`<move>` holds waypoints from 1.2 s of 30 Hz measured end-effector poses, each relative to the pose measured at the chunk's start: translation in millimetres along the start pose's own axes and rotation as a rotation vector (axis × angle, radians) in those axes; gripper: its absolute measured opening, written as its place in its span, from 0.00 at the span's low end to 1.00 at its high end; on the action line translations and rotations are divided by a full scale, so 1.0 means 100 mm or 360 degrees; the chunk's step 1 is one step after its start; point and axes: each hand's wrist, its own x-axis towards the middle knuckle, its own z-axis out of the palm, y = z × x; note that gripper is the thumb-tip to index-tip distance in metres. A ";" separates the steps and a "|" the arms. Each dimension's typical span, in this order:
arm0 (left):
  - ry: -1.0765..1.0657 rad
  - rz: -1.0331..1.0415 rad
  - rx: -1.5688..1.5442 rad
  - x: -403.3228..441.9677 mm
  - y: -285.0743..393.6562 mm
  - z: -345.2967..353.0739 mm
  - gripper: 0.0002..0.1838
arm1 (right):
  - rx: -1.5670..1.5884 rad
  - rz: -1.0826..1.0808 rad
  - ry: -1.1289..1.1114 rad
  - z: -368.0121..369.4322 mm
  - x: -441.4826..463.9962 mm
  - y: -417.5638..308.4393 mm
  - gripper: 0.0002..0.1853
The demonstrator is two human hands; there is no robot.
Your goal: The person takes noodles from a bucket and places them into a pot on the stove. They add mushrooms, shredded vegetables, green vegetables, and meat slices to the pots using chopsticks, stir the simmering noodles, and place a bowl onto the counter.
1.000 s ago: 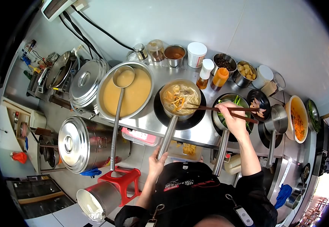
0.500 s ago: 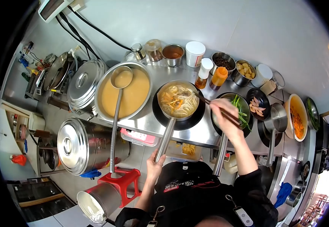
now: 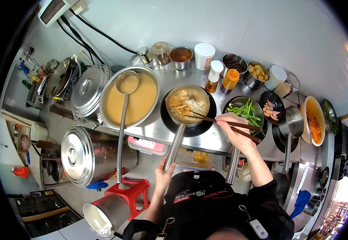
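Observation:
My left hand (image 3: 165, 173) is closed round the long metal handle of a saucepan (image 3: 177, 146). That pan sits on a round black burner and holds noodles (image 3: 198, 107) in broth with orange strips. In my right hand (image 3: 236, 132) is a pair of long dark chopsticks (image 3: 206, 117), their tips dipped among the noodles at the pan's right side. Just beyond my right hand stands a second pan with green vegetables (image 3: 244, 112); its handle (image 3: 233, 166) points toward me, partly behind my wrist.
To the left is a wide basin of tan broth (image 3: 142, 108) with a long ladle (image 3: 122, 136) across its rim. Seasoning bottles (image 3: 230, 82) and tubs line the wall. A black bowl of meat pieces (image 3: 273, 96), an empty saucepan (image 3: 292, 123) and a carrot bowl (image 3: 321, 138) stand right.
My right hand has moved slightly left and nearer me, and the chopstick tips have shifted from the pan's upper right to lower in the noodles. My left hand keeps its hold.

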 end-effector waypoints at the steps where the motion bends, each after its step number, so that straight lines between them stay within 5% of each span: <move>1: 0.0007 -0.0004 0.0006 0.00 0.00 0.00 0.26 | 0.0037 0.0018 -0.0068 0.03 -0.02 0.03 0.05; 7: -0.0019 0.0026 -0.0014 0.02 -0.05 -0.01 0.27 | 0.0086 0.0159 0.0047 -0.08 0.01 0.07 0.06; 20: -0.0007 0.0011 0.0031 0.01 -0.07 -0.01 0.27 | 0.0109 -0.0135 0.0095 0.30 0.12 0.69 0.06; 24: -0.0010 0.0029 0.0017 0.02 -0.10 -0.01 0.27 | 0.0261 0.0010 0.0344 0.17 0.06 0.71 0.06; 27: -0.0024 0.0045 0.0031 0.02 -0.11 -0.02 0.26 | 0.0613 0.0437 0.0468 0.09 -0.08 0.80 0.10; 36: -0.0023 0.0054 0.0063 0.02 -0.12 -0.03 0.26 | 0.0072 0.0017 0.0347 0.01 -0.12 0.39 0.06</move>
